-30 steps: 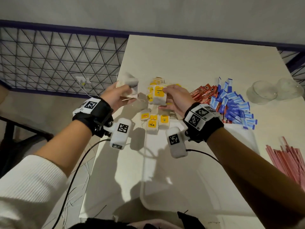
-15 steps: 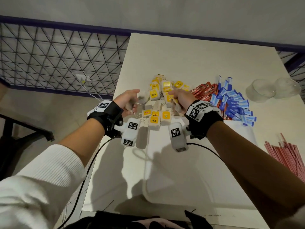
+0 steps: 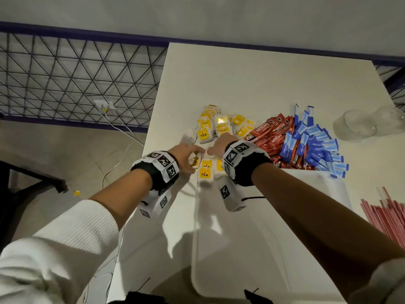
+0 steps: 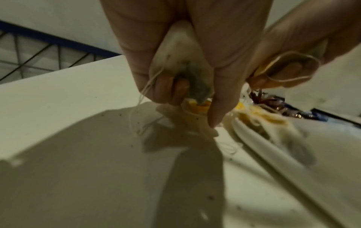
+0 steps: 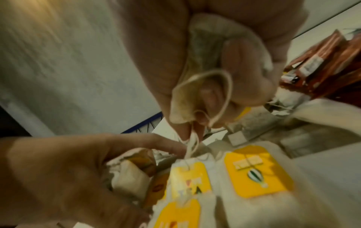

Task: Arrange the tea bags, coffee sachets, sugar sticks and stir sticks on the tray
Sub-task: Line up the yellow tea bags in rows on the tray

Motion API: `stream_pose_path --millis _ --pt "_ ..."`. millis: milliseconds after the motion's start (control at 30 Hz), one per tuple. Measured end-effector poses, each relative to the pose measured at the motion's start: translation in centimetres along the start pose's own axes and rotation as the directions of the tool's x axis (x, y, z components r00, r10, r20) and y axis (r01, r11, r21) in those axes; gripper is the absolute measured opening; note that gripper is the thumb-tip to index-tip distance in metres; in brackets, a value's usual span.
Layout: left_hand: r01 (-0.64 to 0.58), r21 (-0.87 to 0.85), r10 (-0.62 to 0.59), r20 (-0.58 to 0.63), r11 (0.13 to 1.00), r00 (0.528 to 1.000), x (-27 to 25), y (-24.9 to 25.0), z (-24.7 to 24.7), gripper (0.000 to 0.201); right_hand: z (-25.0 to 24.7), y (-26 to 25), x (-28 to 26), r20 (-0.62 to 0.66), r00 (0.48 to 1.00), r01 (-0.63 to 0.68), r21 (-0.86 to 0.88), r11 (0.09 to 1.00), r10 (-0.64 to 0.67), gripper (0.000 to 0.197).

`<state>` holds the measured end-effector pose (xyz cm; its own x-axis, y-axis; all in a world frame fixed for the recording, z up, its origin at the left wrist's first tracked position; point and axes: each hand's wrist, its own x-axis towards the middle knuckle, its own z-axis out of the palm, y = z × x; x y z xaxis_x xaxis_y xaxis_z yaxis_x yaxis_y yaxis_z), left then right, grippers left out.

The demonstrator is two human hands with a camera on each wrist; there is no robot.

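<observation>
Tray (image 3: 263,249) near edge, bare but for three yellow-tagged bags (image 3: 206,172) at far left corner, one reading "TEA". Beyond, bag pile (image 3: 221,126), red "NESCAFE" sachets (image 3: 271,137), blue sugar sticks (image 3: 315,150), stir sticks (image 3: 390,216) right, too many to count.

Left hand (image 4: 175,54) curled round one teabag (image 4: 183,64).

Right hand (image 5: 224,61) clutching another bag (image 5: 207,50), string dangling over the tagged bags.
</observation>
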<state>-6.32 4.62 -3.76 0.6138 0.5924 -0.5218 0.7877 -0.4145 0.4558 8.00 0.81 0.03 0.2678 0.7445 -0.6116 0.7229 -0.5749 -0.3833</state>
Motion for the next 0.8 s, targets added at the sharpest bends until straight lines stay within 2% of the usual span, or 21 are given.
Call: stream_pose_path --millis 67,133,200,267,367,467,567,667,800 --pt "-0.001 0.058 0.0 0.03 0.998 1.0 0.7 -0.2 -0.1 0.064 -0.3 -0.5 0.4 0.025 1.0 0.005 -0.014 1.0 -0.004 0.024" --pt "-0.01 0.074 0.009 0.018 0.997 1.0 1.0 -0.4 -0.2 0.053 -0.8 -0.8 0.7 0.057 0.998 0.008 0.003 1.0 -0.008 0.034" --pt "-0.008 0.05 0.01 -0.04 0.999 0.999 1.0 -0.6 -0.2 0.037 -1.2 -0.9 0.8 0.048 0.998 0.041 0.036 0.999 -0.042 0.038" --pt "0.025 0.034 -0.021 -0.1 0.999 0.995 0.9 -0.8 -0.2 0.032 -1.5 -0.7 0.5 0.036 0.995 0.088 0.086 0.992 -0.092 0.039" --pt "0.11 0.02 -0.105 -0.167 0.994 0.98 0.6 -1.0 -0.1 0.038 -1.9 -0.4 -0.1 -0.023 0.992 0.125 0.213 0.969 -0.123 0.038" --pt "0.187 -0.035 -0.19 -0.184 0.982 0.964 0.3 -0.7 -0.1 0.049 -1.9 -0.3 -0.5 -0.075 0.987 0.154 0.251 0.956 -0.139 0.039" --pt "0.149 -0.126 -0.171 -0.184 0.981 0.968 0.7 -0.6 -0.1 0.054 -2.0 -0.2 -1.1 -0.1 0.985 0.166 0.28 0.946 -0.143 0.039" --pt "0.146 -0.052 -0.152 -0.146 0.988 0.978 1.0 -0.4 -0.4 0.045 -2.2 -0.2 -1.6 -0.102 0.985 0.161 0.276 0.947 -0.138 0.039" --pt "0.213 -0.045 -0.218 -0.149 0.976 0.965 0.9 -0.7 -0.5 0.04 -2.5 0.0 -2.3 -0.103 0.985 0.167 0.324 0.931 -0.141 0.038"
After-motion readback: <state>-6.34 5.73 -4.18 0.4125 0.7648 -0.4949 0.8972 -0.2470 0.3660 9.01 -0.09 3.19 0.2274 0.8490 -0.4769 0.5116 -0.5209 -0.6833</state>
